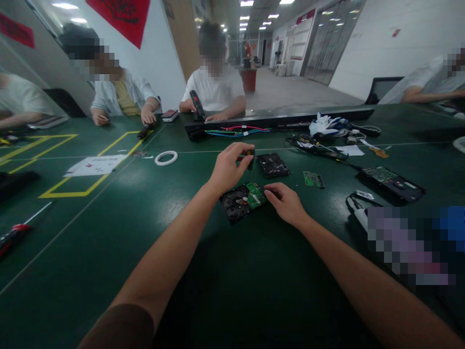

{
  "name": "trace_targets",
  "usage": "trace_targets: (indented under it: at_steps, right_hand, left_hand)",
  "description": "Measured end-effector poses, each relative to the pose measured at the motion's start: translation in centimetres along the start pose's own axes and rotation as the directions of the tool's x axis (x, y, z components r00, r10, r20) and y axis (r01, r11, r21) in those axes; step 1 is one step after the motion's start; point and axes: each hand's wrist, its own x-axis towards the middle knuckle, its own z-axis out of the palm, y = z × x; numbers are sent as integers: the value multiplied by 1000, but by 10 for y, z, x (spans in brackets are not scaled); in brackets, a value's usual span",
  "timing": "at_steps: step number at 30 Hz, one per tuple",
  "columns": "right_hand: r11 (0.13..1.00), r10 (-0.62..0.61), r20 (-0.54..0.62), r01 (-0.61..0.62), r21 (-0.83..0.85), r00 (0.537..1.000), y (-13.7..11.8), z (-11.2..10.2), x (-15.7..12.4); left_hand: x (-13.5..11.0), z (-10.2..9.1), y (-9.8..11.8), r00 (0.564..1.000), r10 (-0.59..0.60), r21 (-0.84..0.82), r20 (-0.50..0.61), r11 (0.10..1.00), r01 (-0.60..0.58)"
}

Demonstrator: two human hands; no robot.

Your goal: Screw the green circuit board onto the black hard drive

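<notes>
A hard drive (234, 203) lies on the green table with its green circuit board (256, 197) facing up. Above it, my left hand (230, 165) is closed around the dark handle of a small screwdriver (251, 160). The thin shaft points straight down and its tip meets the board's far edge. My right hand (285, 201) is at the drive's right end, thumb and fingertips pinched at its edge. Just beyond sits a second hard drive (273, 165), and to its right lies a loose green circuit board (313, 179).
A third drive (392, 184) with a cable lies to the right. White gloves (323, 125) and cables are behind it. A white tape ring (166, 158), a paper sheet (95, 165) and a red-handled screwdriver (16, 235) are on the left. Several people sit around the table.
</notes>
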Motion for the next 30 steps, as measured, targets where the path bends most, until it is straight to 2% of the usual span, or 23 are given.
trace_targets:
  at_steps: [4,10,20,30]
  right_hand:
    - [998,17,-41,-14,65,999,5,2,0]
    - [999,-44,-103,46,11,994,-1,-1,-1]
    - [992,-119,-53,116,-57,991,-8,-4,-1]
    - [994,-112,-30,112,-21,993,-4,-1,-2]
  left_hand:
    - [0,0,-1,1000,13,0,-8,1000,-13]
    - [0,0,0,1000,13,7,-5,1000,-13]
    - [-2,1,-2,992,-6,72,-123,997,15]
    - [-1,5,-1,999,-11,-10,-50,1000,10]
